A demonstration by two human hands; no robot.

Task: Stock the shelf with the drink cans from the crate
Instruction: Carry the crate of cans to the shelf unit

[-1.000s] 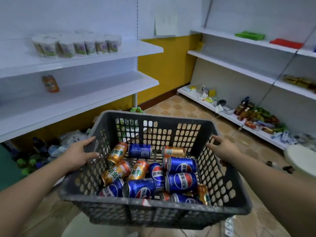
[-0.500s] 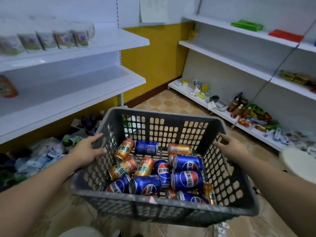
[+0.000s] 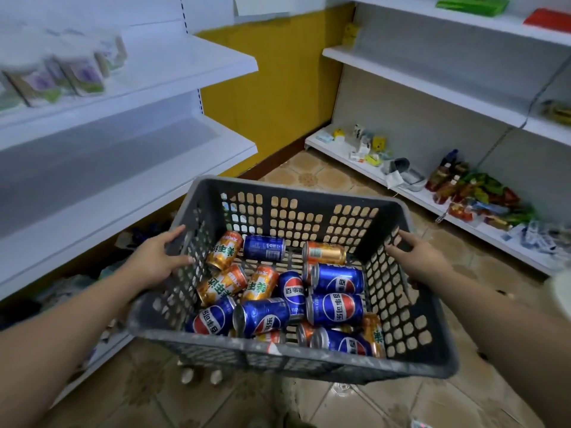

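White metal shelf (image 3: 129, 168) at left, bare middle tier at hand height, likely the stocking spot. Left hand (image 3: 154, 262) curled round left wall of grey perforated plastic crate (image 3: 278, 353), thumb inside, fingers outside. Crate held up off tiled floor (image 3: 312, 177), roughly level so load stayed put. Blue and orange drink cans (image 3: 278, 291) all lying loose inside, none shelved yet. Right hand (image 3: 420, 261) clamped on right wall, fingers hooked over rim, arm extended.

packs on the far left shelf (image 3: 129, 84) are just a blurry smear (image 3: 52, 78), labels unreadable. near wall of the crate (image 3: 278, 353) covers the closest cans (image 3: 340, 342), and the stuff under the left shelf (image 3: 133, 239) is too dark to make out
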